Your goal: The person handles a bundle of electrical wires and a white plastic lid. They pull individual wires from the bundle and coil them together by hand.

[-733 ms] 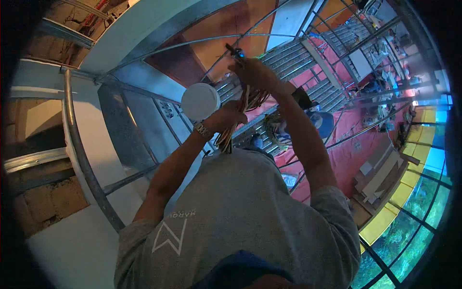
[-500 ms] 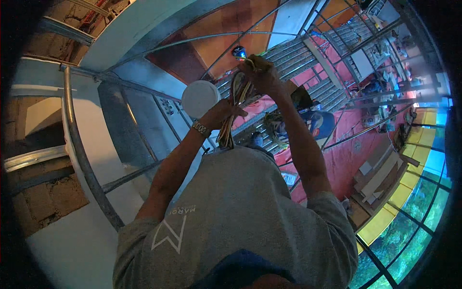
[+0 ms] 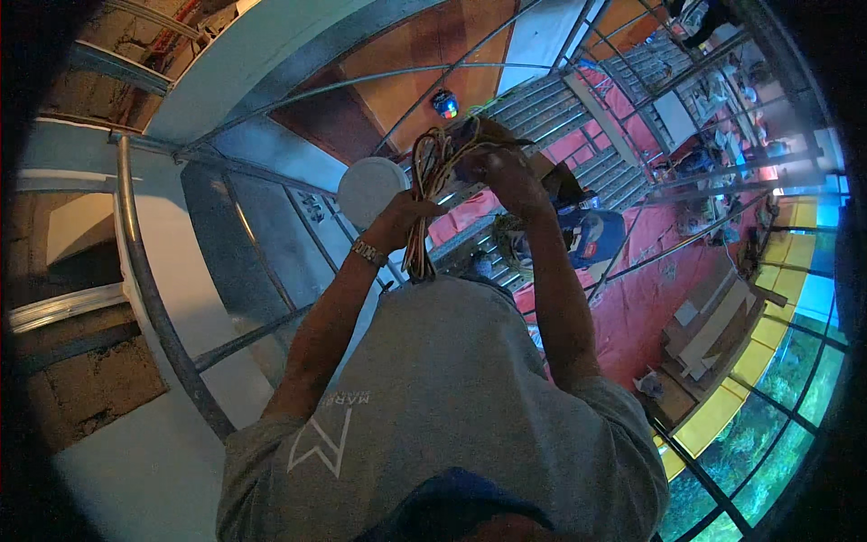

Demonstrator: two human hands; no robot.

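A looped bundle of thin brown and pale cable [image 3: 418, 248] hangs upright in front of my chest. My left hand [image 3: 404, 219] is closed around its middle, with the loops standing above the fist and the lower ends hanging by my shirt. To the right and slightly higher, my right hand [image 3: 508, 179] is closed on strands that run over from the top of the bundle. Its fingertips are partly hidden behind the hand and cable.
Just left of the bundle is a round white lid or bucket top [image 3: 372, 192]. Scaffold tubes [image 3: 137, 235] pass on the left and overhead. Beyond lie a slatted metal deck [image 3: 533, 122], a blue bag-like object [image 3: 596, 237], pink sheeting [image 3: 623, 307] and stacked boards [image 3: 713, 330].
My right hand has come down and slightly right, drawing strands across from the bundle's top. My left hand keeps its hold on the bundle, almost in place.
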